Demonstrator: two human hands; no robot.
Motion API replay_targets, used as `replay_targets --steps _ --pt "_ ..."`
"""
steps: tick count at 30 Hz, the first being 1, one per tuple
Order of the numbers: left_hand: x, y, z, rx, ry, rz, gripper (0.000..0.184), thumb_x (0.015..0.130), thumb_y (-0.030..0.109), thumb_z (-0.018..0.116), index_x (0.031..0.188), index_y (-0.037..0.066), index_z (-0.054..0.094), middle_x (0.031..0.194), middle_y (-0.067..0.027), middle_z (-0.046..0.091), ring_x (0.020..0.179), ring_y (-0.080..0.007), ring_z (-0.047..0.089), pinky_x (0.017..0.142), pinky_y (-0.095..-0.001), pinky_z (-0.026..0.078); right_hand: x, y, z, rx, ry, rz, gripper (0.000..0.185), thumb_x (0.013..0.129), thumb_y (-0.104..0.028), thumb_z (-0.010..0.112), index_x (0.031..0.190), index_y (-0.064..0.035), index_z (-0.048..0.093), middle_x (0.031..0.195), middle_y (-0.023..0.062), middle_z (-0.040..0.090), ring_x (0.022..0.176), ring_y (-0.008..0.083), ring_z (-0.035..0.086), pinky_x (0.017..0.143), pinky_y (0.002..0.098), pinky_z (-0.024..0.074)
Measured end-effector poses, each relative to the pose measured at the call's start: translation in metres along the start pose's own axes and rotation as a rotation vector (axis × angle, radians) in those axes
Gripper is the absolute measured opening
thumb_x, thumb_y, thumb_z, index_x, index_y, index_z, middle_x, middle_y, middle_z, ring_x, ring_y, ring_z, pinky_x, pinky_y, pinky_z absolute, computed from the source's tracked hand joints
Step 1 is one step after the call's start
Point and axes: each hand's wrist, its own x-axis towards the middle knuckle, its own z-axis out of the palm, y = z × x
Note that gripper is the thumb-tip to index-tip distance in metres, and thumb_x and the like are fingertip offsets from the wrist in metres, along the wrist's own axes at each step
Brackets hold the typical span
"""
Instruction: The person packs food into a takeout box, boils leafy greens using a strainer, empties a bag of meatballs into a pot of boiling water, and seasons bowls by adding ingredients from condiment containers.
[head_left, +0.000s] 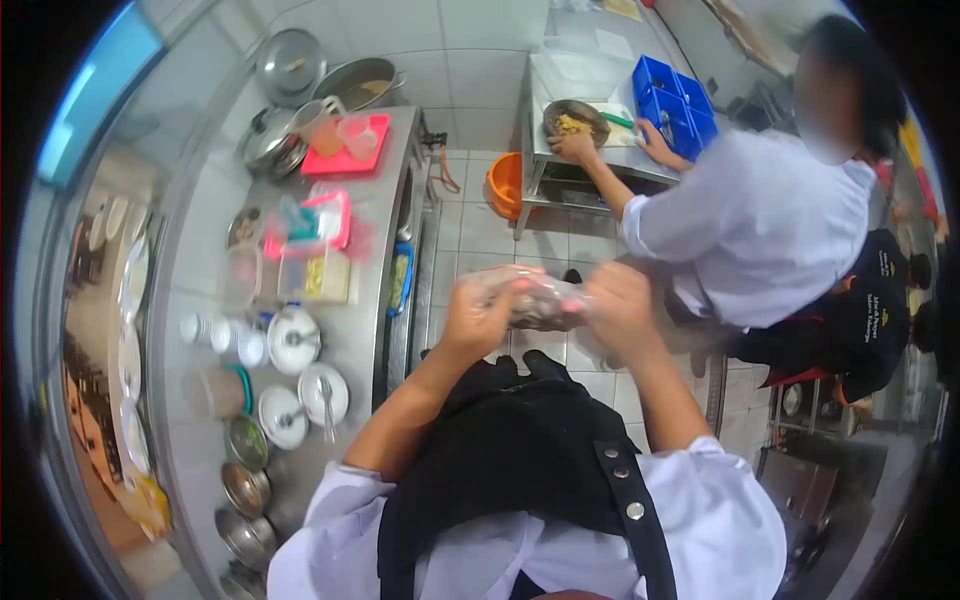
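A clear plastic bag (542, 305) with greyish-brown contents hangs between my two hands, above the tiled floor. My left hand (485, 310) is closed on the bag's left side. At the bag's right end, my right hand (615, 305) is closed on the plastic, slightly blurred. What exactly is inside the bag cannot be made out.
On the left, a steel counter (370, 300) holds pink trays (358, 150), lidded pots, bowls and cups. A co-worker (750, 225) at the upper right handles a bowl (577, 125) with yellow pieces, beside blue bins (675, 105). An orange bucket (507, 185) stands on the floor.
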Motion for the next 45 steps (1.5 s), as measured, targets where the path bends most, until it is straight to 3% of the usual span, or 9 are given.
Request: replay_targets --steps 7,11,14,21,24,31,35,38,45 --pt "0.104 -0.125 -0.085 0.214 0.222 -0.195 0.02 0.102 0.01 0.062 0.1 -0.006 0.073 0.094 -0.0135 0.077 0.081 -0.0203 0.072 0.073 -0.0329 0.054 0.132 0.282 0.077 0.223 0.337 0.691 0.031 0.106 -0.026 0.05 0.108 -0.0016 0.068 0.091 0.0164 0.066 0.086 0.0344 0.064 0.08 0.043 0.051" --pt "0.164 -0.178 -0.124 0.385 0.109 -0.112 0.011 0.094 0.003 0.066 0.098 -0.004 0.074 0.09 -0.0171 0.075 0.08 -0.0262 0.072 0.072 -0.0335 0.054 0.116 0.545 0.083 -0.25 -0.06 1.114 0.029 0.102 -0.02 0.053 0.124 -0.0077 0.067 0.121 0.0191 0.071 0.113 0.0422 0.066 0.093 0.0493 0.0516" --pt "0.21 -0.186 -0.13 0.35 0.159 -0.107 0.012 0.094 0.004 0.065 0.097 -0.003 0.074 0.085 -0.0141 0.073 0.074 -0.0234 0.069 0.068 -0.0316 0.052 0.054 0.663 0.099 -0.518 -0.361 0.819 0.036 0.097 -0.019 0.061 0.132 -0.0148 0.063 0.127 0.0179 0.068 0.118 0.041 0.064 0.099 0.0475 0.0521" --pt "0.299 -0.169 -0.102 0.355 0.256 -0.494 0.043 0.109 0.028 0.051 0.091 -0.003 0.075 0.084 -0.0106 0.074 0.08 -0.0199 0.068 0.073 -0.031 0.051 0.073 0.679 0.114 -0.64 -0.759 0.635 0.034 0.097 -0.023 0.059 0.129 -0.0109 0.061 0.124 0.0166 0.066 0.121 0.0326 0.062 0.097 0.0501 0.0508" --pt "0.331 -0.176 -0.065 0.287 0.164 -0.297 0.042 0.108 0.028 0.053 0.091 -0.004 0.075 0.084 -0.0109 0.074 0.079 -0.0194 0.068 0.073 -0.031 0.051 0.052 0.691 0.12 -0.758 -0.696 0.578 0.029 0.097 -0.023 0.058 0.121 -0.0083 0.061 0.119 0.0172 0.063 0.114 0.034 0.062 0.093 0.049 0.0498" --pt "0.408 -0.197 0.047 0.023 -0.008 -0.365 0.034 0.107 0.021 0.056 0.09 -0.003 0.073 0.084 -0.0084 0.072 0.077 -0.0178 0.065 0.075 -0.0319 0.051 0.039 0.627 0.046 -0.478 -0.745 1.036 0.025 0.095 -0.011 0.051 0.117 -0.0002 0.055 0.101 0.0247 0.071 0.097 0.0428 0.07 0.087 0.0554 0.0508" --pt "0.439 -0.23 0.129 -0.103 -0.009 -0.213 0.031 0.108 0.02 0.056 0.093 -0.002 0.072 0.086 -0.0062 0.071 0.083 -0.0152 0.064 0.08 -0.0317 0.05 0.036 0.488 -0.065 -0.444 0.008 1.161 0.035 0.104 -0.018 0.053 0.137 -0.007 0.049 0.11 0.0302 0.069 0.103 0.052 0.064 0.082 0.0583 0.0495" --pt "0.453 -0.246 0.187 -0.135 0.028 -0.258 0.025 0.105 0.015 0.059 0.093 -0.004 0.072 0.085 -0.0076 0.071 0.081 -0.0184 0.064 0.08 -0.0314 0.05 0.022 0.404 -0.107 -0.505 0.336 1.221 0.037 0.104 -0.025 0.06 0.134 -0.0022 0.061 0.104 0.0258 0.071 0.093 0.0388 0.073 0.079 0.0448 0.0536" --pt "0.46 -0.296 0.283 0.042 0.332 -0.079 0.027 0.105 0.02 0.061 0.094 -0.002 0.074 0.089 -0.0073 0.064 0.089 -0.0193 0.058 0.085 -0.033 0.046 -0.027 0.357 -0.113 -0.288 0.169 1.318 0.033 0.092 -0.021 0.072 0.119 -0.0023 0.071 0.089 0.0215 0.073 0.078 0.0325 0.073 0.071 0.0385 0.0539"
